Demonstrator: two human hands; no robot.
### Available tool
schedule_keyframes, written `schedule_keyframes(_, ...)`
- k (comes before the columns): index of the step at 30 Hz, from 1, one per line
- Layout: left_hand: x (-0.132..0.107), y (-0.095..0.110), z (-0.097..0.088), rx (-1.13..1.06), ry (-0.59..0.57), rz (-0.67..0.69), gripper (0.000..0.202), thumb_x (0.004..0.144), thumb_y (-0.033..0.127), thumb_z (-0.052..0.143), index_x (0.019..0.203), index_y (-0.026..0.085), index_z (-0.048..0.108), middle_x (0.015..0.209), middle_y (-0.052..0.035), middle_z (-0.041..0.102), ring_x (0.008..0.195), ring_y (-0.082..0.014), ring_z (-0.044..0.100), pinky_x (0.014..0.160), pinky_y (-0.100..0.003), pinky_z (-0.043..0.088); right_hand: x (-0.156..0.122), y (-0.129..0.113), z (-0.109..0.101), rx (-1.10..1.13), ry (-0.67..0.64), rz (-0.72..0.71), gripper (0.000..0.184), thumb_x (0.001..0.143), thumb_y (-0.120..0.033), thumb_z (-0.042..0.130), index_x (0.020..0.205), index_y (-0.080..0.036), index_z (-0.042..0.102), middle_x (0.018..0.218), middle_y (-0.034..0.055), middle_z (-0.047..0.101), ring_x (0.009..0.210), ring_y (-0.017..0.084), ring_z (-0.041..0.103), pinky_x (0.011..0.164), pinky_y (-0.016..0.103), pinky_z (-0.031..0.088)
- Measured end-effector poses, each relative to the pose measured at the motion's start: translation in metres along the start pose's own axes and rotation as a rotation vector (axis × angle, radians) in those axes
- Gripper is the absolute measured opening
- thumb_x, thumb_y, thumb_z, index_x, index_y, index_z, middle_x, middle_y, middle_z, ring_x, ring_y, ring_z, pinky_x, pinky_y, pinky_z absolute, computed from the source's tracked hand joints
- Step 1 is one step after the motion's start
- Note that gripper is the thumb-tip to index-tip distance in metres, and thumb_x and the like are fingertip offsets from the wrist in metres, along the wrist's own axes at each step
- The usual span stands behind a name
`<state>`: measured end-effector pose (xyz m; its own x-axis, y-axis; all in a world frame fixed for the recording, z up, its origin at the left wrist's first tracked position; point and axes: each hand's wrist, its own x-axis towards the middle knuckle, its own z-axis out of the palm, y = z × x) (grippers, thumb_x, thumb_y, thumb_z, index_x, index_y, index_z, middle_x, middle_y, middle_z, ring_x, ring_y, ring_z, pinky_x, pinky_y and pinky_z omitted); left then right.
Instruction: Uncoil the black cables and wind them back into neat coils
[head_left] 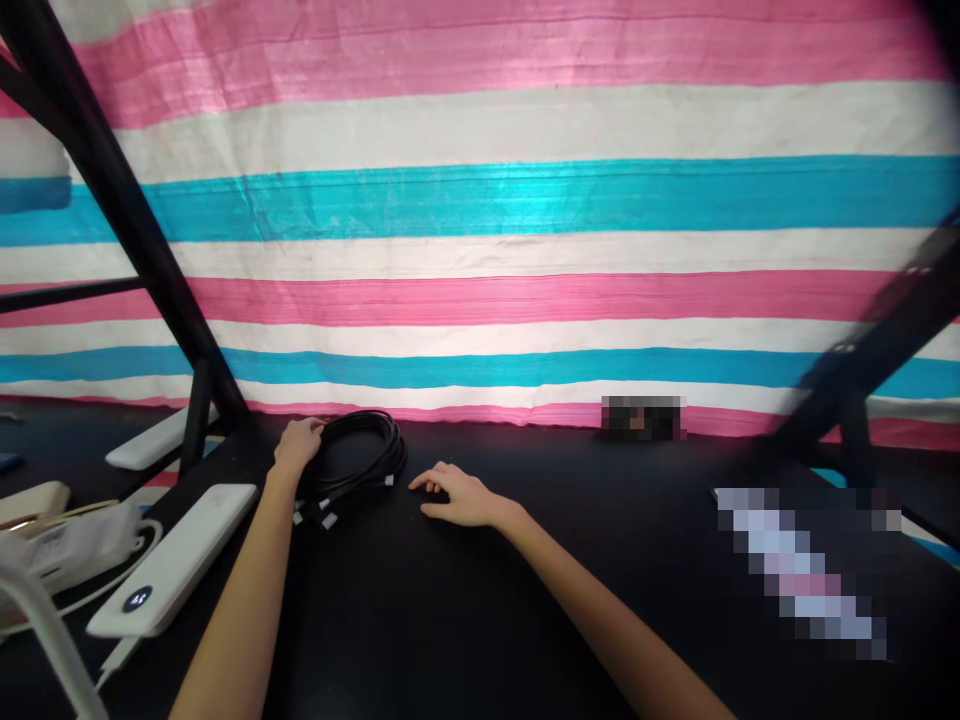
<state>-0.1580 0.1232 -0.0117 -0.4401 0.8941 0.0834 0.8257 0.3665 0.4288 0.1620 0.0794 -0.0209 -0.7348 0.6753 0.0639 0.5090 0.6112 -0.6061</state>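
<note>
A coil of black cable (pixel 394 445) lies on the black tabletop (pixel 420 610), its loops stacked in a ring. Several light-coloured plugs (pixel 328 521) stick out at the near side of the coil. My left hand (pixel 300 443) is at the coil's far left edge, its fingers closed on the cable and partly hidden. To the right of the coil is my right hand (pixel 459 495), palm down just over the table, fingers loosely bent and apart. It holds nothing and does not touch the cable.
A white power bank (pixel 180 560) with a small display and a plugged-in lead lies left of my left forearm. Further left are a white adapter (pixel 82 545) and another white slab (pixel 154 437). Black frame bars (pixel 142 240) rise on both sides, before a striped sheet (pixel 510 200).
</note>
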Motion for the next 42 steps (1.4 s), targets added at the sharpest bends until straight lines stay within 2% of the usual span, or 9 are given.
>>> schedule_keyframes(5,0.003,-0.005,0.006,-0.034,-0.066,-0.059,0.034,0.087,0.035,0.054,0.115,0.016,0.055,0.114,-0.0088,0.058,0.098,-0.0209,0.058,0.082,-0.041,0.05,0.001,0.002,0.002,-0.003,0.005,-0.011,0.034,0.082,-0.017,0.07,0.113,-0.024,0.06,0.097,0.0024,0.052,0.094,0.019,0.053,0.084,0.032,0.043)
schedule_keyframes(8,0.005,-0.008,0.005,-0.051,-0.047,-0.079,0.036,0.087,0.039,0.052,0.113,0.014,0.056,0.112,-0.0099,0.06,0.098,-0.0212,0.059,0.083,-0.042,0.049,0.001,0.001,0.002,-0.006,0.008,-0.017,0.034,0.082,-0.017,0.07,0.113,-0.024,0.06,0.096,0.0021,0.052,0.094,0.019,0.052,0.084,0.032,0.043)
schedule_keyframes(15,0.003,-0.006,-0.014,-0.095,0.046,0.0,0.05,0.081,0.055,0.044,0.093,0.013,0.068,0.099,-0.0128,0.07,0.097,-0.0293,0.063,0.077,-0.03,0.047,-0.001,-0.002,-0.001,0.001,-0.002,-0.006,0.035,0.082,-0.016,0.07,0.114,-0.025,0.06,0.097,0.0022,0.052,0.095,0.019,0.052,0.085,0.032,0.043)
schedule_keyframes(24,-0.006,0.012,-0.029,-0.051,0.156,0.057,0.054,0.079,0.049,0.046,0.122,0.016,0.051,0.114,-0.0151,0.063,0.106,-0.0311,0.058,0.085,-0.043,0.044,0.001,0.001,0.001,-0.001,-0.002,-0.011,0.034,0.082,-0.016,0.07,0.114,-0.024,0.061,0.096,0.0022,0.052,0.095,0.019,0.052,0.084,0.032,0.043)
schedule_keyframes(27,-0.01,0.027,-0.043,-0.026,0.067,0.117,0.061,0.076,0.054,0.049,0.122,0.015,0.052,0.112,-0.0158,0.064,0.102,-0.0319,0.06,0.084,-0.043,0.044,0.001,0.001,0.001,-0.002,0.0,-0.015,0.034,0.082,-0.017,0.07,0.114,-0.024,0.061,0.095,0.002,0.052,0.095,0.019,0.052,0.084,0.032,0.043)
schedule_keyframes(30,-0.019,0.053,-0.047,-0.02,-0.098,0.237,0.052,0.074,0.061,0.047,0.096,0.018,0.067,0.1,-0.0099,0.07,0.092,-0.0267,0.064,0.076,-0.031,0.048,0.001,0.001,0.001,0.002,0.001,-0.015,0.035,0.082,-0.017,0.07,0.114,-0.024,0.06,0.095,0.0021,0.052,0.094,0.019,0.052,0.085,0.033,0.043)
schedule_keyframes(36,-0.047,0.101,-0.017,0.08,-0.225,0.269,0.049,0.061,0.062,0.06,0.085,0.02,0.069,0.095,-0.0106,0.072,0.094,-0.0307,0.064,0.075,-0.032,0.046,0.001,0.002,0.0,0.005,-0.011,-0.025,0.034,0.082,-0.015,0.07,0.114,-0.022,0.06,0.096,0.0027,0.051,0.094,0.019,0.052,0.086,0.032,0.043)
schedule_keyframes(39,-0.056,0.11,-0.006,0.153,-0.272,0.223,0.046,0.055,0.057,0.067,0.081,0.018,0.068,0.091,-0.0142,0.072,0.09,-0.0328,0.065,0.075,-0.036,0.046,0.002,0.003,0.0,0.011,-0.018,-0.03,0.034,0.082,-0.013,0.07,0.113,-0.021,0.06,0.095,0.0028,0.051,0.094,0.019,0.052,0.086,0.031,0.043)
schedule_keyframes(42,-0.06,0.113,-0.007,0.206,-0.33,0.2,0.035,0.061,0.052,0.063,0.066,0.018,0.066,0.072,-0.0123,0.071,0.076,-0.0303,0.067,0.074,-0.038,0.045,0.002,0.002,0.0,0.017,-0.018,-0.033,0.033,0.082,-0.013,0.069,0.113,-0.022,0.06,0.095,0.0025,0.051,0.094,0.019,0.053,0.086,0.031,0.043)
